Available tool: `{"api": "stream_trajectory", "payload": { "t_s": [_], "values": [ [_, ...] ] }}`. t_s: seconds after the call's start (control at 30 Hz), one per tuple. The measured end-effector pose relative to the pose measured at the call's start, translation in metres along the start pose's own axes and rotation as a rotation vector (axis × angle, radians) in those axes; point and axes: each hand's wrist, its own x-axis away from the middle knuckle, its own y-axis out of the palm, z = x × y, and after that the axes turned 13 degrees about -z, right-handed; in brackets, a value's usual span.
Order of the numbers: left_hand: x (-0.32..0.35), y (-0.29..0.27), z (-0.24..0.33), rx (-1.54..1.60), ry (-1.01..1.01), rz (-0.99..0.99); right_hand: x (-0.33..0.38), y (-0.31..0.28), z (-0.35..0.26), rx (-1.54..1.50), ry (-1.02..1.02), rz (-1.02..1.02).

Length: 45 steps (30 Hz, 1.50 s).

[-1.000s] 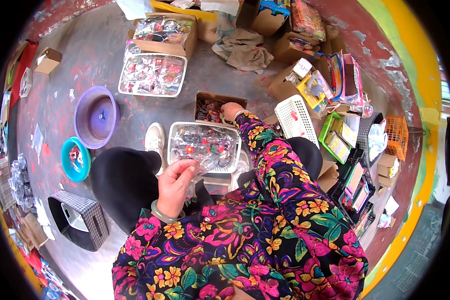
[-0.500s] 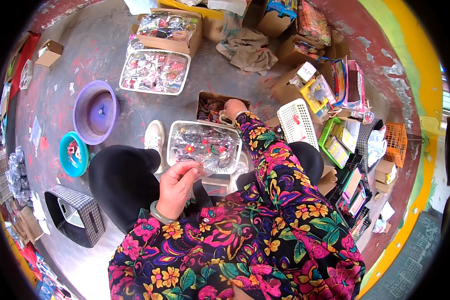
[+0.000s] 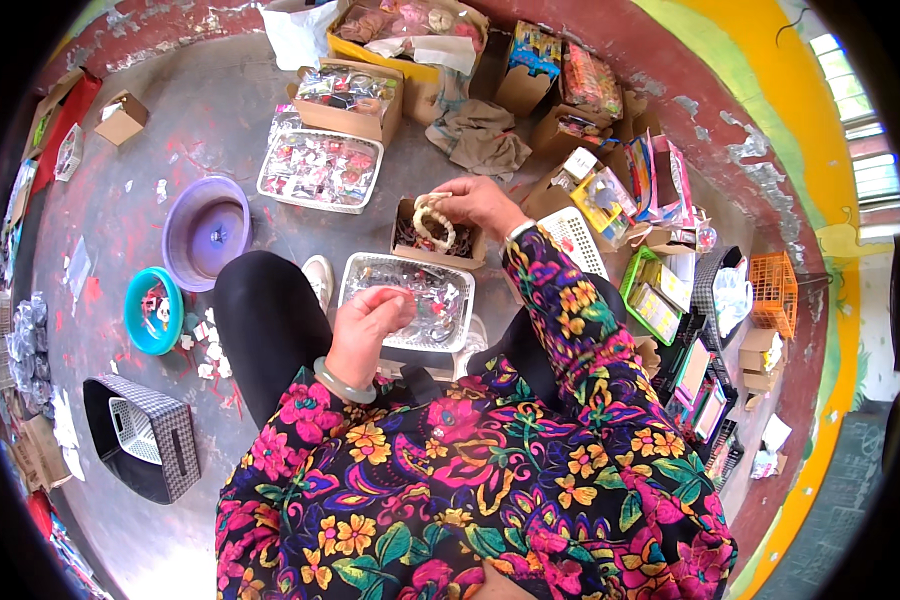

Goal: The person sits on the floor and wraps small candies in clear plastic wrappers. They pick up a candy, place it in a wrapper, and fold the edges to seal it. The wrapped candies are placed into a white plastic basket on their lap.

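Observation:
My right hand (image 3: 482, 206) pinches a cream, bumpy hair tie (image 3: 419, 222) by its upper edge. The loop hangs above a small cardboard box (image 3: 440, 260), where more dark and coloured bands lie. Closer to me, my left hand (image 3: 366, 328) has its thumb and fingers pressed together. Whatever they hold is blurred and cannot be made out. This hand hovers over the near left part of a white basket (image 3: 468, 308) holding clear packets with dark, red and green pieces.
Another white basket (image 3: 370, 190) of packets stands farther off, before a carton (image 3: 375, 125). A purple tub (image 3: 175, 240) and a teal basin (image 3: 135, 312) are at left, with white scraps (image 3: 210, 350) nearby. A green basket (image 3: 630, 290) and cartons line the right side.
My right hand has risen out of the cardboard box with the cream hair tie. The left hand stays pinched near the white basket. The view has shifted slightly.

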Motion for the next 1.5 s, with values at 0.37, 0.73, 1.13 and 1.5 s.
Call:
{"api": "stream_trajectory", "payload": {
  "t_s": [0.37, 0.73, 1.13, 1.5],
  "values": [
    [0.003, 0.019, 0.020, 0.047, -0.188, -0.259, 0.129, 0.071, -0.045, -0.125, -0.138, -0.077],
    [0.010, 0.054, 0.016, -0.212, -0.112, -0.345, 0.160, 0.103, -0.042, -0.063, -0.292, 0.023],
    [0.028, 0.076, 0.020, -0.790, -0.168, -0.461, 0.154, 0.101, -0.065, 0.479, -0.256, -0.011],
    [0.031, 0.050, 0.032, -0.085, -0.180, -0.331, 0.153, 0.095, -0.047, -0.032, -0.220, -0.067]
  ]
}}
